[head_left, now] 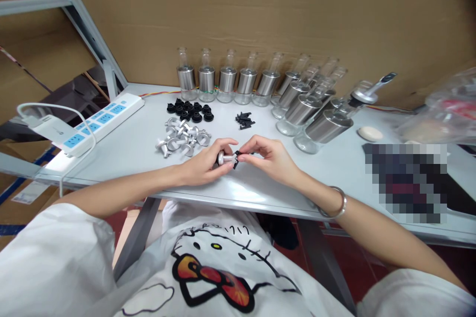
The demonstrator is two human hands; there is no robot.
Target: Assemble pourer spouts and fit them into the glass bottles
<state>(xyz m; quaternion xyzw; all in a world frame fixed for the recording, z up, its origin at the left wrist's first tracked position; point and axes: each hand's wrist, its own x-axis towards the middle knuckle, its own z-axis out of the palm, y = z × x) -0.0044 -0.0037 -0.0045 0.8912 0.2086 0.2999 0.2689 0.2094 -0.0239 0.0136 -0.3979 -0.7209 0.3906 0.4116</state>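
Observation:
Near the table's front edge, my left hand (204, 164) is closed around a silver pourer spout (226, 158) with a black stopper at its left end. My right hand (273, 158) pinches a small black plastic clip (237, 156) against the spout's right end. Fingers partly cover both parts where they meet. Behind my left hand lies a pile of silver spout pieces (182, 138), with a cluster of black rubber stoppers (190, 110) just beyond it. A small heap of black clips (244, 120) lies farther back, beyond my hands.
Glass bottles with metal sleeves (227, 79) line the back of the table. At the right, one bottle (329, 126) carries a fitted pourer (372, 89). A white power strip (98, 126) lies at left, a whitish oval object (370, 133) and plastic bag (442, 114) at right.

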